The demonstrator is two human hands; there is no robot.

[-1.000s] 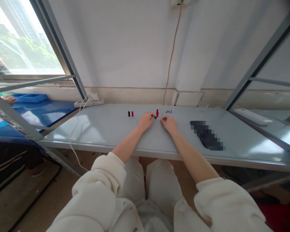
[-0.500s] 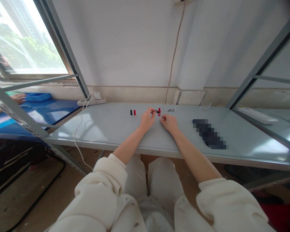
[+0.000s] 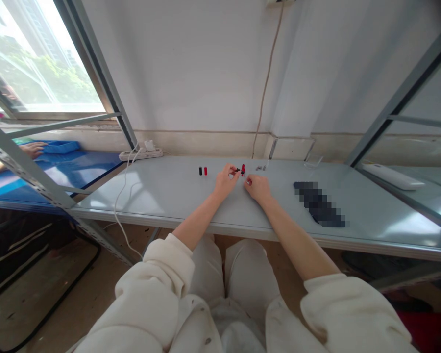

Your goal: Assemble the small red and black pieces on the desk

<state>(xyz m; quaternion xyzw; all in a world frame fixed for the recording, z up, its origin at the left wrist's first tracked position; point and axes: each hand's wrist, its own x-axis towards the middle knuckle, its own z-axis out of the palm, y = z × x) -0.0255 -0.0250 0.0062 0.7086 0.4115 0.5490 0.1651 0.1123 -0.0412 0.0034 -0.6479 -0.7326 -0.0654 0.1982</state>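
Observation:
My left hand (image 3: 226, 180) pinches a thin black piece (image 3: 237, 170) between thumb and fingertips. At the far end of that piece is a small red piece (image 3: 243, 167), with a dark part across its middle; whether the two are joined I cannot tell. Just to the right, my right hand (image 3: 257, 188) rests on the table with its fingers curled together. A speck of red shows at its fingertips, too small to name. A short black cylinder (image 3: 200, 171) and a short red cylinder (image 3: 206, 170) stand upright left of my hands. Several tiny metal parts (image 3: 260, 168) lie beyond my right hand.
On the grey table (image 3: 161, 196), a dark pixelated object (image 3: 319, 204) lies at the right. A clear plastic box (image 3: 313, 161) sits by the wall. A power strip (image 3: 141, 155) with white cables is back left. Another person's hand (image 3: 35, 149) is near a blue tray (image 3: 61, 146).
The black piece in my left hand has tilted slightly, its far end now lower against the red piece. My right hand has hardly moved. The whole view has shifted a little.

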